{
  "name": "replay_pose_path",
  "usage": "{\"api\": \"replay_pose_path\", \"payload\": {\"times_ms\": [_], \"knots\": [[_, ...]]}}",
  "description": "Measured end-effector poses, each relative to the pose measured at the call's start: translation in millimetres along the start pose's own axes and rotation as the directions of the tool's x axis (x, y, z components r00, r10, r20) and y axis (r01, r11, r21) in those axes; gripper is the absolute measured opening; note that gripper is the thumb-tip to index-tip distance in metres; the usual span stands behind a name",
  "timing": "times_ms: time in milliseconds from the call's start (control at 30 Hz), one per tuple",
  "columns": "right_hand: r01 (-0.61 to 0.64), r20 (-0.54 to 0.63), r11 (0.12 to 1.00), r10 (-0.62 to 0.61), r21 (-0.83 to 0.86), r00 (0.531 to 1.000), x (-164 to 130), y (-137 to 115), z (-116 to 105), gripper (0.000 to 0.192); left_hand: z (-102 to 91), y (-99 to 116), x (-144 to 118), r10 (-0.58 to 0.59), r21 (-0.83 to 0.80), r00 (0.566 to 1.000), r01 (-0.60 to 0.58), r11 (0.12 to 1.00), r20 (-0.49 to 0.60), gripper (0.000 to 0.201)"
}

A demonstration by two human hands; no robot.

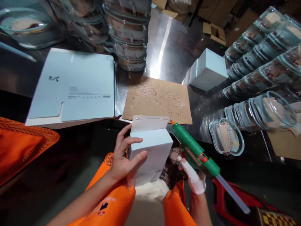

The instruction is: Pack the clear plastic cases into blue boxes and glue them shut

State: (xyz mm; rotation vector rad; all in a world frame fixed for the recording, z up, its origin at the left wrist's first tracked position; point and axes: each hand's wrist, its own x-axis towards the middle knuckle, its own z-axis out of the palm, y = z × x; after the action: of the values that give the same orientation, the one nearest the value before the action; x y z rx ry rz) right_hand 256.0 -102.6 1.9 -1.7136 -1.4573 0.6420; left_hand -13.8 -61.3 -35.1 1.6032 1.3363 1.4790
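Note:
My left hand [127, 153] is wrapped round the side of a small white cardboard box [152, 157], its thumb and forefinger lying across the top edge. The box's flap [150, 124] stands up, and a line of glue runs along its upper edge. In my right hand [193, 175], which wears a white glove, is a green hot glue gun [192, 142]. Its orange nozzle is close to the right end of the flap. A translucent glue stick [232, 193] sticks out of the gun's back end. My right fingers on the handle are partly hidden.
A cardboard sheet [156, 99] spotted with dried glue lies on the metal table [160, 40]. Flat white cartons [77, 84] are stacked at left, and a closed white box [209, 69] stands at right. Stacks of clear containers [129, 34] line both sides. A red stool [225, 204] is at lower right.

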Motion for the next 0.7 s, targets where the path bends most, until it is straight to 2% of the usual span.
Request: {"api": "replay_pose_path", "payload": {"times_ms": [67, 167, 267, 333, 433, 500, 567, 600, 633, 667, 700], "knots": [[-0.172, 0.041, 0.963, 0.167, 0.205, 0.985, 16.8, -5.8, -11.8, 0.042, -1.6, -1.6, -0.2, -0.050, -0.038, 0.999, 0.050, 0.998, -0.016, 0.025], [-0.414, 0.139, 0.796, 0.395, 0.442, 0.908, 60.0, -13.0, -12.4, 0.051, -1.1, -3.3, 1.1, -0.097, -0.082, 0.995, 0.096, 0.992, -0.002, 0.029], [-0.522, 0.234, 0.733, 0.468, 0.436, 0.852, 107.2, -11.5, -0.2, 0.063, 1.6, -2.7, 3.4, -0.080, -0.112, 0.997, 0.082, 0.990, 0.020, 0.028], [-0.561, 0.245, 0.757, 0.505, 0.335, 0.828, 128.3, -5.3, 3.7, 0.068, 3.1, -1.0, 4.4, -0.078, -0.133, 0.997, 0.079, 0.988, 0.016, 0.027], [-0.481, 0.042, 0.876, 0.481, 0.012, 0.876, 135.1, 3.9, -4.4, 0.067, 3.8, 2.3, 4.8, -0.122, -0.152, 0.992, 0.122, 0.981, 0.007, 0.028], [-0.388, -0.143, 0.907, 0.367, -0.163, 0.919, 125.4, 2.4, -13.7, 0.060, 3.8, 4.2, 5.4, -0.145, -0.164, 0.989, 0.143, 0.976, 0.000, 0.030], [-0.261, -0.255, 0.954, 0.218, -0.150, 0.942, 109.4, -9.0, -17.8, 0.054, 3.8, 5.3, 6.6, -0.136, -0.172, 0.991, 0.135, 0.976, 0.007, 0.031], [-0.186, -0.257, 0.979, 0.161, -0.078, 0.953, 100.8, -17.9, -16.1, 0.053, 4.0, 5.6, 7.3, -0.128, -0.173, 0.992, 0.129, 0.977, 0.014, 0.032], [-0.130, -0.209, 0.991, 0.135, 0.035, 0.969, 92.9, -27.7, -11.9, 0.054, 4.2, 5.7, 7.9, -0.117, -0.174, 0.993, 0.120, 0.978, 0.025, 0.032], [-0.118, -0.104, 0.977, 0.138, 0.175, 0.985, 86.6, -37.5, -5.5, 0.058, 4.4, 5.6, 8.3, -0.104, -0.175, 0.994, 0.109, 0.978, 0.040, 0.033], [-0.166, 0.047, 0.937, 0.159, 0.306, 0.986, 82.0, -46.1, 2.4, 0.062, 4.6, 5.2, 8.3, -0.088, -0.178, 0.994, 0.097, 0.979, 0.058, 0.033]]}}
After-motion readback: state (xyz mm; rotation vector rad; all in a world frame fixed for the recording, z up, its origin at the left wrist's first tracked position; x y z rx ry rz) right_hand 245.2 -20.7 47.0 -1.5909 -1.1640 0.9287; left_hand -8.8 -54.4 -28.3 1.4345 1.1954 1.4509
